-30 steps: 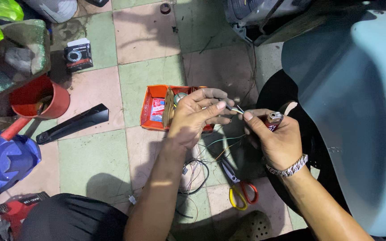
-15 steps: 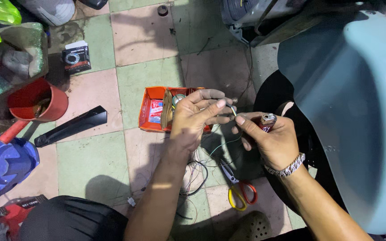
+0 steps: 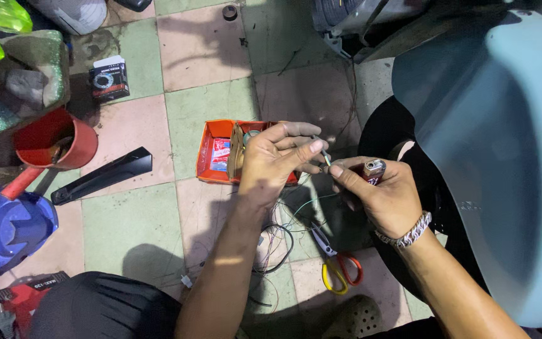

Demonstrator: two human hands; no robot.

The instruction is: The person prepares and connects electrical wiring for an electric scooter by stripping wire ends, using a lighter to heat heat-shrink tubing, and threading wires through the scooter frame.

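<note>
Tiled floor (image 3: 202, 107), worn squares of green and pink, crowded with workshop clutter. Far left: red bucket (image 3: 54, 141), blue plastic shell (image 3: 4, 229) below it, black trim strip (image 3: 101, 176) lying aslant between. Small black box (image 3: 109, 80) further up. Orange tray (image 3: 211, 154) of small parts at centre, partly hidden behind the left hand. Right side filled by a pale blue scooter body (image 3: 497, 144) with a dark opening beneath, close against the right hand. On the floor under both wrists: loose tangle of thin wires (image 3: 277, 235), and scissors (image 3: 337, 263) with yellow and red handles just beside them. Black-clad knee at the bottom edge.

Left hand (image 3: 271, 163) raised over the tray, palm turned down, thumb and forefinger stretched rightward, grip pinched shut on the end of a thin wire (image 3: 325, 155). Other fingers curled loosely above. Right hand (image 3: 377, 194) just beside, almost touching fingertip to fingertip, thumb pressed along the same wire end, grip closed. Lighter (image 3: 373, 169) held upright in that fist, metal top showing above the knuckles. Beaded bracelet (image 3: 406, 232) at the right wrist. Wire end hangs in the air between both hands, above the floor, with green strands trailing down toward the tangle.
</note>
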